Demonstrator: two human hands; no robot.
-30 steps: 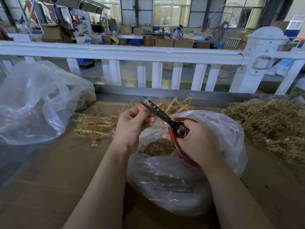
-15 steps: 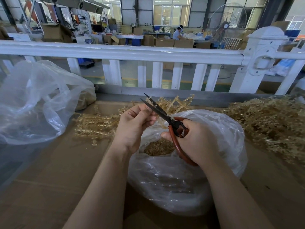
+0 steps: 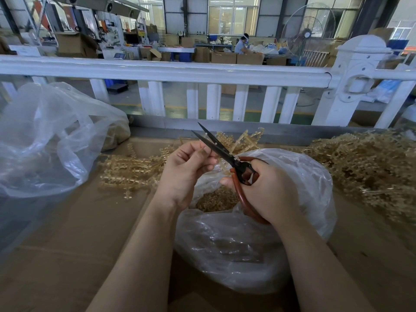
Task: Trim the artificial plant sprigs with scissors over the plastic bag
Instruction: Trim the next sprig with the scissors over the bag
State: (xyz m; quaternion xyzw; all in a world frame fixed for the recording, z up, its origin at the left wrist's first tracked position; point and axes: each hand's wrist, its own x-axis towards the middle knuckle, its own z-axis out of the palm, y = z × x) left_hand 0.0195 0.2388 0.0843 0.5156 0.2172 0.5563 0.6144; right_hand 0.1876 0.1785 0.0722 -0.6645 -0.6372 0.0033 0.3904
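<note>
My right hand (image 3: 267,192) grips the red handles of black-bladed scissors (image 3: 216,146); the blades point up and left, slightly parted. My left hand (image 3: 184,170) pinches a small pale sprig piece (image 3: 206,150) right at the blades. Both hands hover over a clear plastic bag (image 3: 292,221) whose open mouth shows a heap of tan trimmings (image 3: 216,200). Most of the pinched sprig is hidden by my fingers.
A pile of golden sprigs (image 3: 132,170) lies on the cardboard-covered table (image 3: 67,244) left of the bag, and a larger heap (image 3: 373,170) sits to the right. A big crumpled clear bag (image 3: 45,140) stands at far left. A white fence (image 3: 180,73) borders the table's far edge.
The scissor blades have parted slightly, and my left hand has shifted a little up against them. The bag and piles have not moved.
</note>
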